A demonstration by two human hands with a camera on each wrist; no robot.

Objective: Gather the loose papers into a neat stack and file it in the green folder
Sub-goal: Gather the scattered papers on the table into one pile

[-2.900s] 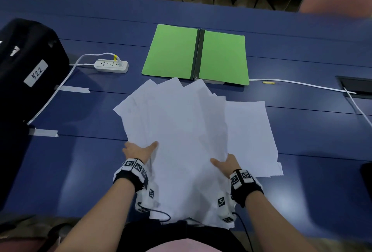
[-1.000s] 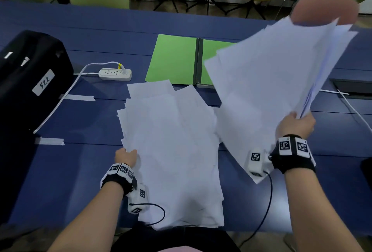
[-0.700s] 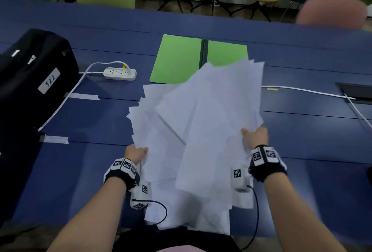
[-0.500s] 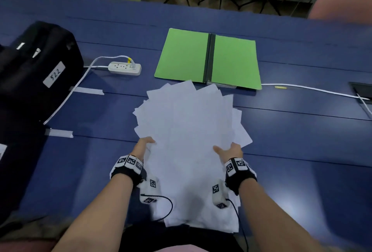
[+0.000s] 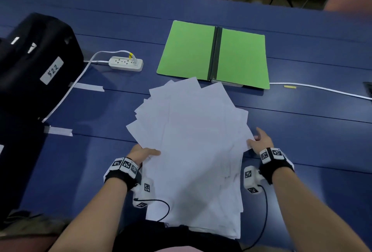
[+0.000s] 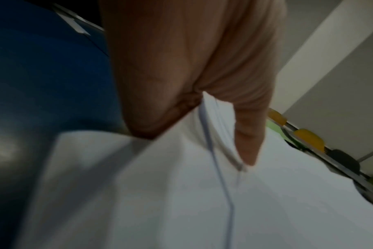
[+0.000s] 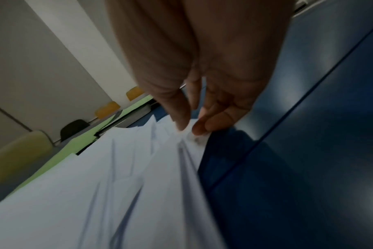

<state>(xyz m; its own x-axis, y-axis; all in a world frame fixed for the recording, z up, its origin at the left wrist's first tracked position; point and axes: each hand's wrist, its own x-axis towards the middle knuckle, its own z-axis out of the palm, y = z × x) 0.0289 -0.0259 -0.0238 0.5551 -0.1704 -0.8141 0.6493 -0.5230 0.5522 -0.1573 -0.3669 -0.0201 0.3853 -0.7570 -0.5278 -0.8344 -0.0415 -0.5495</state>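
The loose white papers (image 5: 191, 141) lie in one fanned, uneven pile on the blue table (image 5: 302, 151), and their near end hangs over the front edge. My left hand (image 5: 144, 154) grips the pile's left edge, thumb on top (image 6: 247, 143) and fingers hidden under the papers (image 6: 202, 193). My right hand (image 5: 261, 141) pinches the right corner of the papers (image 7: 117, 185) between thumb and fingertips (image 7: 200, 129). The green folder (image 5: 241, 58) lies open and flat just beyond the pile, dark spine in the middle; it shows as a green strip (image 7: 74, 143) in the right wrist view.
A black bag (image 5: 34, 60) labelled 522 sits at the left. A white power strip (image 5: 125, 63) with its cord lies left of the folder. A white cable (image 5: 322, 89) runs right of the folder. Taped strips (image 5: 58, 130) mark the table; chairs stand beyond.
A second ago my right hand held a bundle of sheets raised at the right. It brought them down onto the pile, and both hands now hold the pile's sides.
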